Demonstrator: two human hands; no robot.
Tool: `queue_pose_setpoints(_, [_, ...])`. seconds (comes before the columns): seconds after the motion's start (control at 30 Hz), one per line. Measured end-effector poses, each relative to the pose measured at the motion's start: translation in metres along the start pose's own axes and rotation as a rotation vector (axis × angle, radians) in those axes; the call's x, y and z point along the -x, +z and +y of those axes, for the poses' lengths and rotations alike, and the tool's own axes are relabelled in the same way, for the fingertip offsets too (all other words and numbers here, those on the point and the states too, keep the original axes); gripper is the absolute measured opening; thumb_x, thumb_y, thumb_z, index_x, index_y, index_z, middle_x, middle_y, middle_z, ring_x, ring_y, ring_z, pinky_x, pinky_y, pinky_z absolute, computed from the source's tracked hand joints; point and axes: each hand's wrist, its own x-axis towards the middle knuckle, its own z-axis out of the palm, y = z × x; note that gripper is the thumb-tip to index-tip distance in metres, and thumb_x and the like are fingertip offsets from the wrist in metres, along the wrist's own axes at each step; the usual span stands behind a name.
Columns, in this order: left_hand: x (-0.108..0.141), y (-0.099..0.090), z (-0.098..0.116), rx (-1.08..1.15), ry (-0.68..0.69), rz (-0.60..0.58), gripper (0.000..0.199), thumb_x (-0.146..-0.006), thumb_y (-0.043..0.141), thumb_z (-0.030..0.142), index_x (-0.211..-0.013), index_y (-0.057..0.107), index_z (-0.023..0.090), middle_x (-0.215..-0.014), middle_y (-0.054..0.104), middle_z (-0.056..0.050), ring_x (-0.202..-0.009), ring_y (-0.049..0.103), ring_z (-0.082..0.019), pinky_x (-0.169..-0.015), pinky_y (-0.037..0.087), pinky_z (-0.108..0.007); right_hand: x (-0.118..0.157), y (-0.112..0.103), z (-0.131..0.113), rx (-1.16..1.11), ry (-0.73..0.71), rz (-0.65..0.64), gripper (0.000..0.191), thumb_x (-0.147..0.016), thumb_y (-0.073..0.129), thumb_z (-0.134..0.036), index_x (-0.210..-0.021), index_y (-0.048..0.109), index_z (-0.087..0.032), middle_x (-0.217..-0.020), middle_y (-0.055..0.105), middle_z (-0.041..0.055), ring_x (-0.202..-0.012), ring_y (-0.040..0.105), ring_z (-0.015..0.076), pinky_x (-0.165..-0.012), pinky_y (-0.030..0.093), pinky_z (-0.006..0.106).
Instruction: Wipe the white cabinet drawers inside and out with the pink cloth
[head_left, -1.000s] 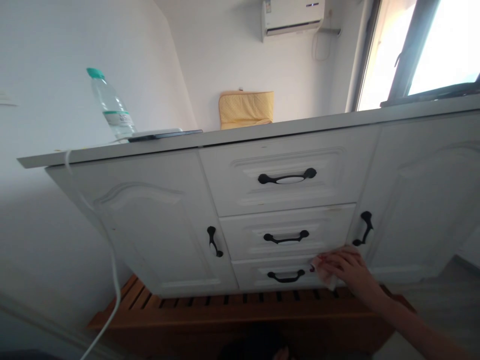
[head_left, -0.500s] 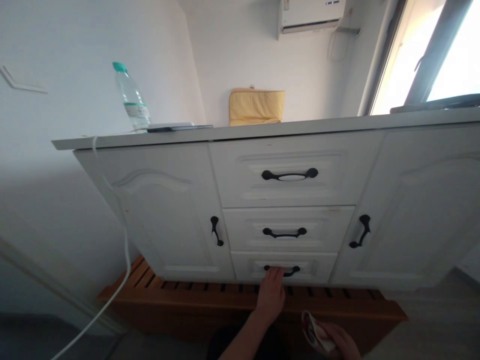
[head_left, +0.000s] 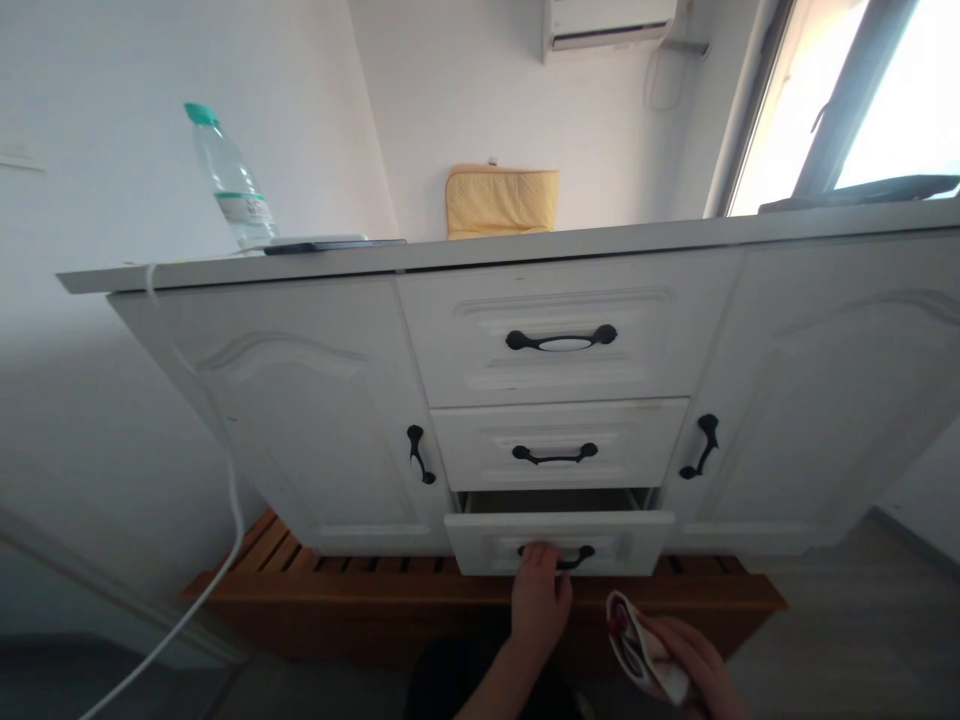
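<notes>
My left hand (head_left: 541,590) has its fingers hooked over the left part of the dark drawer handle (head_left: 576,558) on the bottom drawer (head_left: 480,545). That drawer stands partly pulled out, showing a dark gap above its front; what lies inside cannot be made out. To the right and lower, my right hand (head_left: 694,655) grips a folded white and red bundle (head_left: 643,650), which looks like cloth, though I cannot tell for sure. The middle drawer (head_left: 480,450) and top drawer (head_left: 480,335) above are closed.
Cabinet doors (head_left: 300,430) flank the drawers. The white cabinet rests on a slatted wooden bench (head_left: 337,590). On the countertop (head_left: 465,250) are a plastic bottle (head_left: 244,205) and a flat dark device (head_left: 300,247). A white cable (head_left: 234,490) hangs down the left side.
The bottom drawer has come open toward me, with my left hand still on its handle. My right hand keeps its bundle, now showing more fully. The view has shifted slightly.
</notes>
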Motion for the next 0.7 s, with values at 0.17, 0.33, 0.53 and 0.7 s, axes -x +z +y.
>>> queue_pose_setpoints(0.17, [0.072,0.026,-0.014,-0.027,0.064,-0.006,0.044,-0.086,0.048,0.015,-0.127,0.061,0.023,-0.133,0.064,-0.010,-0.129,0.056,-0.029,-0.112,0.048,-0.050,-0.033,-0.023,-0.034,0.100,0.043,0.134,0.058,-0.092,0.051,-0.024,-0.147,0.048,-0.040,-0.135,0.059,0.0095,-0.118,0.062,0.0304,-0.094,0.055,0.043])
queue_pose_setpoints(0.33, [0.113,0.025,-0.025,0.005,0.139,-0.117,0.053,-0.083,0.051,0.016,-0.136,0.055,0.023,-0.139,0.061,-0.010,-0.135,0.052,-0.028,-0.115,0.047,-0.048,-0.086,-0.020,-0.065,0.256,-0.024,-0.056,0.060,-0.089,0.048,-0.017,-0.145,0.052,-0.038,-0.129,0.065,0.0089,-0.109,0.063,0.0289,-0.089,0.050,0.043])
queue_pose_setpoints(0.53, [0.133,0.020,-0.018,0.098,0.137,-0.240,0.071,-0.074,0.058,0.017,-0.143,0.050,0.027,-0.143,0.060,-0.009,-0.131,0.055,-0.030,-0.112,0.050,-0.050,-0.095,-0.007,-0.096,0.270,-0.130,-0.380,0.071,-0.075,0.053,-0.010,-0.138,0.059,-0.040,-0.119,0.071,0.0059,-0.099,0.065,0.0273,-0.080,0.049,0.038])
queue_pose_setpoints(0.7, [0.154,0.036,-0.024,-0.002,0.119,-0.237,0.059,-0.070,0.061,0.018,-0.128,0.064,0.030,-0.118,0.075,-0.007,-0.104,0.069,-0.030,-0.090,0.062,-0.043,-0.087,-0.032,-0.113,0.125,-0.155,-0.535,0.078,-0.075,0.048,-0.008,-0.144,0.053,-0.042,-0.123,0.070,0.0063,-0.102,0.068,0.0256,-0.077,0.053,0.035])
